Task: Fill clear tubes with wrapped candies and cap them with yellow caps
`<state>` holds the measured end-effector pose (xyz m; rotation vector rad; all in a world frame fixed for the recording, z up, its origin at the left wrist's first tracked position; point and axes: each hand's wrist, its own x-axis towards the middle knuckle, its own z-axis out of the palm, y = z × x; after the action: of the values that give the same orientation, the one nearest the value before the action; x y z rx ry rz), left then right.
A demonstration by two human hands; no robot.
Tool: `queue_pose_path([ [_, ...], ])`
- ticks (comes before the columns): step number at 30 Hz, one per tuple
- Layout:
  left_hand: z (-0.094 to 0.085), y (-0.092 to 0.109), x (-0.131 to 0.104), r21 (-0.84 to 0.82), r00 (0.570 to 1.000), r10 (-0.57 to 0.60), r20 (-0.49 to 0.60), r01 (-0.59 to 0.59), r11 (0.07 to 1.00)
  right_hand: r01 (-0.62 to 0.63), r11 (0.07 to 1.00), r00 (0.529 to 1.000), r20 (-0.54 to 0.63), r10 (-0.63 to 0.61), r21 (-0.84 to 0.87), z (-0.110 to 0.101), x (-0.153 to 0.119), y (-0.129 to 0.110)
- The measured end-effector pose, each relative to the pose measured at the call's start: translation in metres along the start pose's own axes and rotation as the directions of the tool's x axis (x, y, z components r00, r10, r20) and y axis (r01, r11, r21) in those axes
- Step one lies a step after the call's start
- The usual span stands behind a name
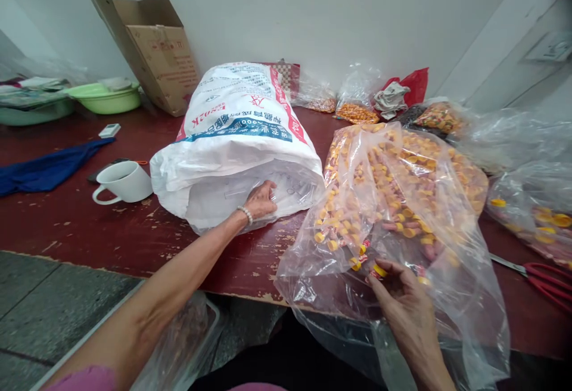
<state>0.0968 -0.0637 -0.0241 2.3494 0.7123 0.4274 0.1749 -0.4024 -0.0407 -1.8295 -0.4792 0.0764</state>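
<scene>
A white printed woven sack (241, 140) lies on its side, its mouth toward me, with clear plastic pieces (290, 185) inside. My left hand (261, 200), a beaded bracelet at its wrist, reaches into that mouth with fingers curled among the clear pieces; what they grip is hidden. To the right lies a large clear plastic bag (357, 167) full of small yellow-capped pieces with pinkish bodies. At its open near end, my right hand (404, 295) pinches a small yellow-capped piece (379, 270) between thumb and fingers. Similar pieces with red labels (360, 255) lie just beyond it.
A white mug (123, 181) and blue cloth (53, 164) are at left. Behind stand a cardboard box (163, 60) and green basin (105, 99). Several filled bags (357, 111) line the wall. Red-handled scissors (545, 281) lie right on the worn red table (89, 230).
</scene>
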Motion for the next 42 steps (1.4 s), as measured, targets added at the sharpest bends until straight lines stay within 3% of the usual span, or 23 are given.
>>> queue_pose_path([
  [3, -0.003, -0.005, -0.034, -0.114, 0.998, 0.024, -0.064, -0.031, 0.993, -0.177, 0.955, 0.983, -0.009, 0.184, 0.239, 0.0, -0.004, -0.012],
  [8, -0.012, -0.002, -0.079, -0.462, 0.991, -0.026, -0.133, -0.039, 0.886, -0.174, 0.906, 0.981, -0.017, 0.195, 0.387, 0.007, -0.02, -0.053],
  [10, -0.017, 0.01, -0.102, -0.578, 0.993, -0.025, -0.115, -0.046, 0.815, -0.106, 0.907, 0.993, -0.006, 0.119, 0.407, 0.016, -0.031, -0.075],
  [13, -0.021, 0.039, -0.139, -0.652, 1.0, 0.012, 0.004, -0.007, 0.759, 0.059, 0.92, 0.996, 0.044, -0.082, 0.386, 0.037, -0.047, -0.102],
  [16, -0.021, 0.065, -0.17, -0.717, 0.986, 0.045, 0.158, 0.083, 0.693, 0.313, 0.914, 0.932, 0.103, -0.349, 0.258, 0.057, -0.055, -0.116],
  [18, -0.02, 0.077, -0.183, -0.739, 0.98, 0.041, 0.195, 0.119, 0.663, 0.47, 0.869, 0.858, 0.152, -0.491, 0.154, 0.065, -0.057, -0.117],
  [20, -0.019, 0.083, -0.189, -0.752, 0.979, 0.013, 0.202, 0.146, 0.643, 0.546, 0.833, 0.811, 0.19, -0.553, 0.092, 0.067, -0.059, -0.114],
  [24, -0.014, 0.088, -0.196, -0.766, 0.965, 0.002, 0.263, 0.207, 0.609, 0.533, 0.843, 0.813, 0.227, -0.536, 0.078, 0.06, -0.06, -0.111],
  [26, -0.01, 0.09, -0.203, -0.781, 0.948, 0.002, 0.319, 0.262, 0.567, 0.547, 0.834, 0.782, 0.311, -0.541, 0.076, 0.052, -0.061, -0.113],
  [29, -0.002, 0.092, -0.219, -0.819, 0.906, -0.026, 0.422, 0.393, 0.417, 0.589, 0.807, 0.68, 0.514, -0.523, 0.042, 0.036, -0.067, -0.116],
  [33, 0.011, 0.091, -0.248, -0.816, 0.824, -0.039, 0.566, 0.566, 0.116, 0.641, 0.767, 0.576, 0.675, -0.461, -0.023, 0.022, -0.091, -0.103],
  [35, 0.016, 0.091, -0.26, -0.781, 0.781, -0.02, 0.625, 0.624, -0.02, 0.647, 0.761, 0.56, 0.707, -0.432, -0.047, 0.022, -0.105, -0.09],
  [37, 0.02, 0.092, -0.267, -0.763, 0.766, -0.012, 0.643, 0.639, -0.092, 0.645, 0.762, 0.566, 0.709, -0.421, -0.063, 0.025, -0.116, -0.078],
  [42, 0.022, 0.094, -0.266, -0.77, 0.774, 0.015, 0.633, 0.631, -0.094, 0.603, 0.798, 0.602, 0.67, -0.433, -0.026, 0.031, -0.119, -0.066],
])
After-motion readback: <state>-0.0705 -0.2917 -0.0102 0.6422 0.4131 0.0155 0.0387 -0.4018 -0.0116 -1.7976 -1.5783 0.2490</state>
